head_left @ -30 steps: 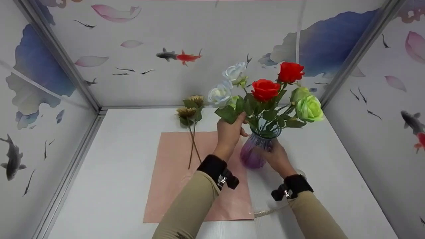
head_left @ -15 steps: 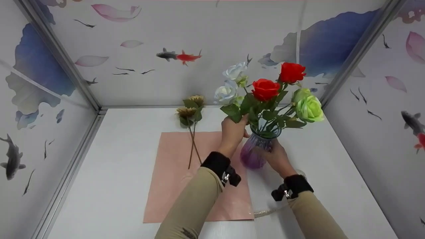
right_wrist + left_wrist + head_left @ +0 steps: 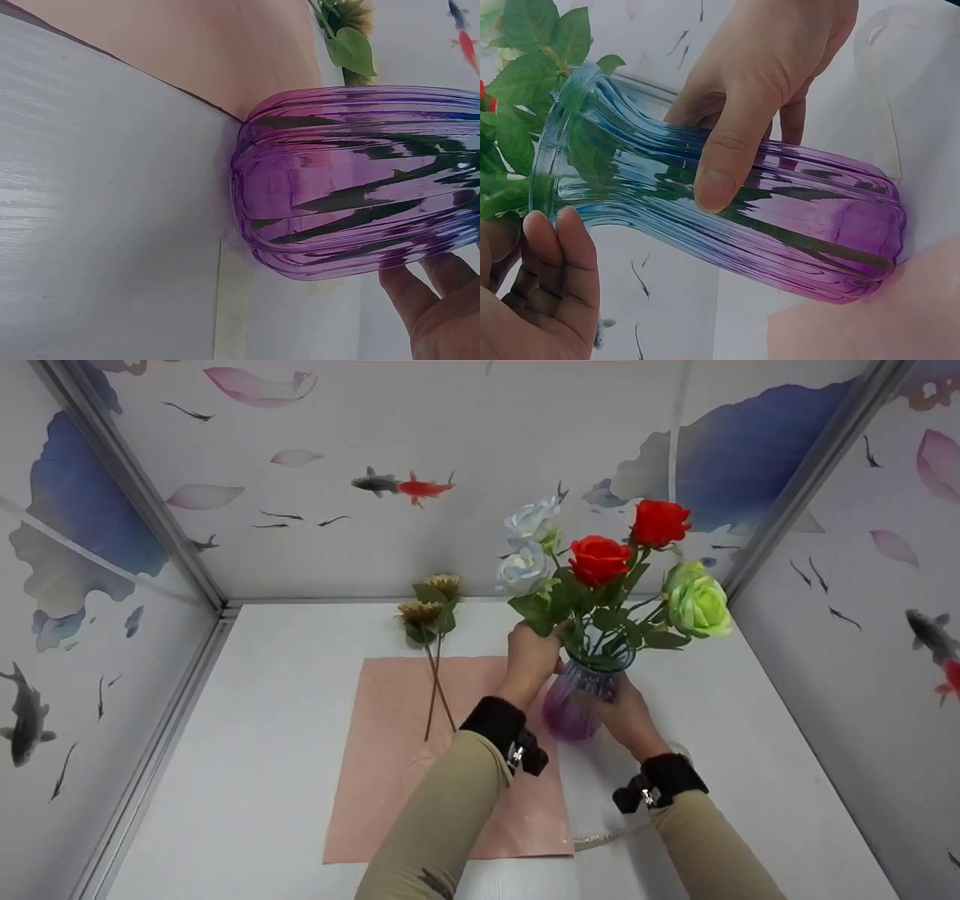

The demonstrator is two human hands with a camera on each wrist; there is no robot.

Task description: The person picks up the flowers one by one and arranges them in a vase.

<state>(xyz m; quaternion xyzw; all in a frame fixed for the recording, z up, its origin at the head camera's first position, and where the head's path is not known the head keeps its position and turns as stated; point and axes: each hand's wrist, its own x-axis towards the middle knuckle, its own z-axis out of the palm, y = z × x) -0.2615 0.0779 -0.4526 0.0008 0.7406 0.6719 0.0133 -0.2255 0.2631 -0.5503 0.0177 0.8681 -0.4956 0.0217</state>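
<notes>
A blue-to-purple ribbed glass vase (image 3: 577, 705) stands at the right edge of the pink paper, stems showing through its wall. My right hand (image 3: 626, 712) grips its side, the thumb across the glass in the left wrist view. White roses (image 3: 525, 566), red roses (image 3: 600, 561) and a green rose (image 3: 699, 604) rise from its mouth. At the left of the rim my left hand (image 3: 534, 660) holds a white rose low among its leaves. Two of its curled fingertips (image 3: 574, 221) touch the rim in the left wrist view; the pinch itself is partly hidden.
Pink paper (image 3: 382, 810) lies flat on the white table (image 3: 247, 750). Two brownish-yellow flowers (image 3: 420, 613) lie with crossed stems over its far edge. A pale ribbon (image 3: 600, 840) runs beside the paper's near right corner. Printed walls (image 3: 360, 405) enclose the table.
My left hand has moved a little to the right, toward the vase. The nearer white rose and its leaves have shifted right with it. My right hand and the vase have stayed put.
</notes>
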